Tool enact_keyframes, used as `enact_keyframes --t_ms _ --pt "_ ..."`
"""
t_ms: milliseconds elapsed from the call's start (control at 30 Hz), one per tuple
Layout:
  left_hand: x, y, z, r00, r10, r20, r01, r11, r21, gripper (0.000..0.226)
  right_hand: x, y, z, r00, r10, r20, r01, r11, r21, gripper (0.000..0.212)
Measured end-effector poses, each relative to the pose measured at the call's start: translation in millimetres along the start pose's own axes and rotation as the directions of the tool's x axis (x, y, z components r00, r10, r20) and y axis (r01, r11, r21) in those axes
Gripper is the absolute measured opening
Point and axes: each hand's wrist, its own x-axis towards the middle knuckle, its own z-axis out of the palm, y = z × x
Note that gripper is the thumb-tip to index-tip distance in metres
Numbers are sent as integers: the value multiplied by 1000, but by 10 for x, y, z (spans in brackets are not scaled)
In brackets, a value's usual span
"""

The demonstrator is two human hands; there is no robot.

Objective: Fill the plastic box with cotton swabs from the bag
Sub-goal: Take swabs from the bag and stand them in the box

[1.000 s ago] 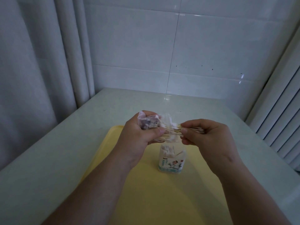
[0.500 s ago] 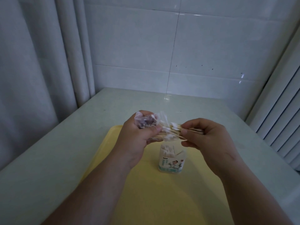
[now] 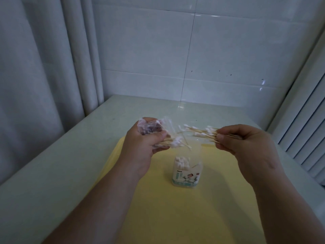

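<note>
while pinched, cotton swabs (image 3: 204, 133) splayed, white-tipped, tan-stemmed

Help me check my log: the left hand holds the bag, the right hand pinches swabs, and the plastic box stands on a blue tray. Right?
No: the head view shows a yellow tray, not blue. The left hand on the bag, right hand pinching swabs, plastic box on the tray are correct.

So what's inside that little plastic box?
A bunch of cotton swabs stands in the plastic box, white tips up. Its printed label covers the lower part, so their number cannot be seen.
</note>
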Motion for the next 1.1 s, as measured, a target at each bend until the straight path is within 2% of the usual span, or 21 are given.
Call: enact_keyframes --t_ms 100,233,467,567,667,767,900,1100 --pt "12 3 -4 999 15 -39 -17 999 -36 27 21 -47 -127 1000 -1 -4 1 997 -77 20" --pt "8 0 2 999 23 -34 -25 998 -62 26 -34 -125 -177 996 -21 89 45 959 -281 19" --pt "10 12 16 999 24 -26 -26 996 -91 27 -103 -159 -115 971 -45 233 178 788 -589 34" --pt "3 6 24 1000 21 -22 -23 996 -84 26 -147 -165 -24 942 -106 320 301 691 -657 42" --pt "6 -1 25 999 25 -25 -27 996 -82 26 -168 -163 74 894 -145 424 428 554 -715 32" --pt "7 -1 27 999 27 -29 -30 996 -80 26 -174 -153 151 871 -136 471 478 454 -752 31" --pt "6 2 32 999 25 -40 -29 995 -95 27 -205 -166 244 826 -88 557 539 412 -735 28" --pt "14 2 28 998 36 -60 -43 992 -115 29 -201 -136 309 826 47 562 522 314 -793 36"
